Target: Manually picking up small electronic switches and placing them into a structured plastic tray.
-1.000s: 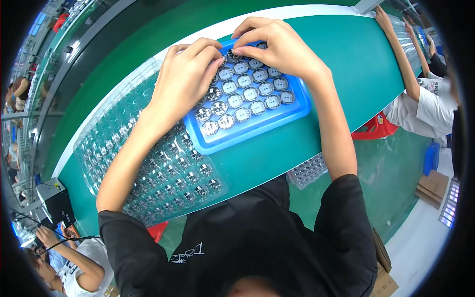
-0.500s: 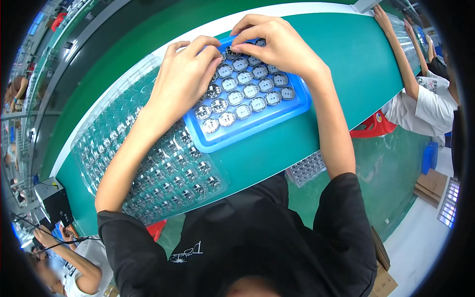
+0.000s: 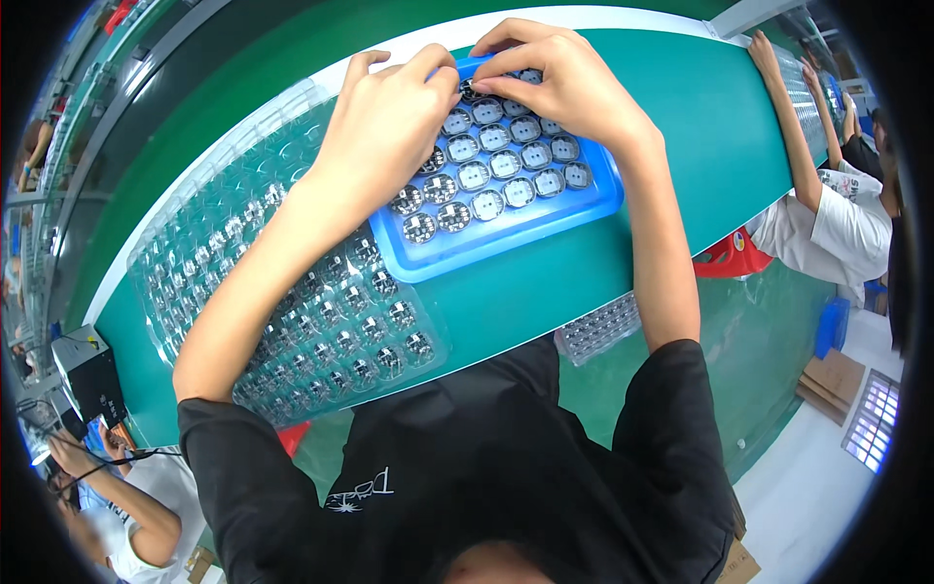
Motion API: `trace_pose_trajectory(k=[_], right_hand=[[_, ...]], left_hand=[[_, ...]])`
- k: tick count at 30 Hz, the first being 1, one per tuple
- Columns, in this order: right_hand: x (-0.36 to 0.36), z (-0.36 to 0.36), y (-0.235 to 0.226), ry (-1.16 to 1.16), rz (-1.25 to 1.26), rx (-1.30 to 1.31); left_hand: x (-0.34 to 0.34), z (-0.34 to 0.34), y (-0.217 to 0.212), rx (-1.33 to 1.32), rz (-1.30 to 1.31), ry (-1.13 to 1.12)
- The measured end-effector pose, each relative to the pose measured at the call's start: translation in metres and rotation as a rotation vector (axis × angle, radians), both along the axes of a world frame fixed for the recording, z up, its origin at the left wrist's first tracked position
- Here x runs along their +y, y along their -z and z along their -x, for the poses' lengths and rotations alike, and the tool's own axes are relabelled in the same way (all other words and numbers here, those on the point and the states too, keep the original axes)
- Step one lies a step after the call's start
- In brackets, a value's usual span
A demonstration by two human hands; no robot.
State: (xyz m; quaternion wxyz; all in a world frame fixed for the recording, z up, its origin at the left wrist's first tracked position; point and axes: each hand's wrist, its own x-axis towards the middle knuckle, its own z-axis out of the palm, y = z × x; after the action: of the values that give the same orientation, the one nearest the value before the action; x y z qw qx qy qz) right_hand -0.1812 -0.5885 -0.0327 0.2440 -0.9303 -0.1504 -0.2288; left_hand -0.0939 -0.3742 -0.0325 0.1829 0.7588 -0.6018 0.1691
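A blue plastic tray (image 3: 428,263) lies on the green tabletop, holding rows of round grey parts (image 3: 488,203). The ones along its left side carry small dark-and-silver pieces on top. At the tray's far edge, my right hand (image 3: 569,83) pinches a small round dark part (image 3: 469,91) between thumb and fingertips. Close beside it, my left hand (image 3: 394,127) hangs over the tray's far left corner with thumb and index finger pressed together; what they hold, if anything, is hidden. Under my left forearm spreads a clear plastic blister tray (image 3: 336,375) with rows of small metallic components.
The green table (image 3: 700,117) has a white far edge. Below its near edge shows another blister tray (image 3: 598,331). A black box with cables (image 3: 89,375) stands at the left end. Red stools (image 3: 735,255) and co-workers (image 3: 827,209) are at both sides; cardboard boxes (image 3: 832,380) lie right.
Both hands have shifted slightly, the left fingertips moving up and right, nearer the right hand's. The whole view has tilted a little. My right hand keeps its pinch.
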Motion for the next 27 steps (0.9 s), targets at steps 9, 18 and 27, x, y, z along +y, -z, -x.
trace_pose_trajectory(k=[9,18,27], right_hand=[[0.001,-0.002,-0.01,-0.017,0.057,0.106],[0.011,0.003,-0.011,0.024,0.114,0.136],[0.017,0.01,-0.004,0.071,0.05,0.11]], left_hand=[[0.001,0.0,0.001,0.045,-0.064,-0.065],[0.004,-0.006,-0.001,0.12,0.008,-0.022],[-0.002,-0.005,-0.002,-0.016,0.008,-0.023]])
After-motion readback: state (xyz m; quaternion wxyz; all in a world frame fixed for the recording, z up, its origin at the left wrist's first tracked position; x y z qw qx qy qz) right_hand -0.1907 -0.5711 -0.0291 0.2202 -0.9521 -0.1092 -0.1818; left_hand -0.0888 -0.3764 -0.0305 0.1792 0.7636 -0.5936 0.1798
